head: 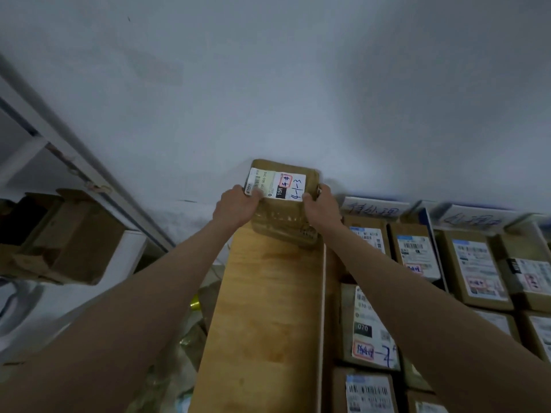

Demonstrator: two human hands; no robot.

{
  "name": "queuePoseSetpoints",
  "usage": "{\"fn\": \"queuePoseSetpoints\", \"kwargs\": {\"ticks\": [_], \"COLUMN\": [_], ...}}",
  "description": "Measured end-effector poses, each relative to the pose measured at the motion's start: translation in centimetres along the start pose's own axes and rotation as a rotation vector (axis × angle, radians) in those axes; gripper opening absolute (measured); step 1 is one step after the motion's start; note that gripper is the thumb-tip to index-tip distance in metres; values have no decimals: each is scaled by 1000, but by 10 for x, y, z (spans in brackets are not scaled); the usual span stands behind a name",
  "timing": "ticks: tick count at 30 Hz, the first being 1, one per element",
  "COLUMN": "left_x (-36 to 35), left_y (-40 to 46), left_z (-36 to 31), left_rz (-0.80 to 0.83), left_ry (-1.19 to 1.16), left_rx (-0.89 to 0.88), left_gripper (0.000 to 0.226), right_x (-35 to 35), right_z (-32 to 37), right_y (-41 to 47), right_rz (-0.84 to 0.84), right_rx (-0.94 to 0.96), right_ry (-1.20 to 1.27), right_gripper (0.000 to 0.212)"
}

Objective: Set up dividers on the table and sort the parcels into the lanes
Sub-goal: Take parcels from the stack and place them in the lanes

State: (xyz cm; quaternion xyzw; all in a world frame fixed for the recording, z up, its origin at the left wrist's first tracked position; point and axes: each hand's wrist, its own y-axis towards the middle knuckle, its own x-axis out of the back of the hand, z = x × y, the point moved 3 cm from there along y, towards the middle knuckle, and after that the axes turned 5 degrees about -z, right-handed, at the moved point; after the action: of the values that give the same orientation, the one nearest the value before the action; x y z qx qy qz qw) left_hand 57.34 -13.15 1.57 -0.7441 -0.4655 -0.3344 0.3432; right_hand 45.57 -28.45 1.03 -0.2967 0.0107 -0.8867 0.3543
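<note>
A brown cardboard parcel [283,210] with a white label marked "4-1-3" stands at the far end of a bare wooden lane [265,317] against the white wall. My left hand [238,205] grips its left edge and my right hand [320,208] grips its right edge. A thin white divider [323,308] runs along the lane's right side. Beyond the divider lie several labelled parcels [369,326] in rows. White lane signs [374,207] with blue handwriting stand at the back of those lanes.
An open cardboard box [68,236] sits on a white shelf unit at the left. Crumpled plastic wrapping and a yellow tape roll [195,302] lie beside the table's left edge. The white wall [268,84] closes off the far side.
</note>
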Motion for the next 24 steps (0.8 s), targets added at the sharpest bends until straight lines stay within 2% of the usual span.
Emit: {"fn": "queuePoseSetpoints", "kwargs": {"ticks": [3,5,7,9,12,15,18,20,24], "left_x": [-3,0,0,-6,-20,-18,3,21,53], "left_y": [9,16,18,14,3,-6,-21,-34,-69], "left_z": [3,8,15,24,28,24,18,15,11], "left_rz": [-21,-30,-51,-49,15,16,35,59,23], "left_ry": [-192,-298,-406,-580,-790,-731,-659,-571,-259], "left_rx": [1,19,75,198,336,266,153,74,-74], "left_gripper": [47,55,74,84,75,57,42,44,60], "right_x": [-4,-3,-3,-1,0,1,8,16,40], "right_z": [-9,-19,-25,-22,-15,-8,-1,4,17], "right_y": [-1,-5,-7,-6,-3,-9,-25,-39,-76], "right_rz": [7,35,58,30,52,159,327,375,339], "right_rx": [10,-26,-53,-23,-4,-26,-111,-159,-216], "right_ry": [25,6,46,21,3,-8,-6,9,100], "right_gripper": [70,84,77,57,54,58,54,56,50]}}
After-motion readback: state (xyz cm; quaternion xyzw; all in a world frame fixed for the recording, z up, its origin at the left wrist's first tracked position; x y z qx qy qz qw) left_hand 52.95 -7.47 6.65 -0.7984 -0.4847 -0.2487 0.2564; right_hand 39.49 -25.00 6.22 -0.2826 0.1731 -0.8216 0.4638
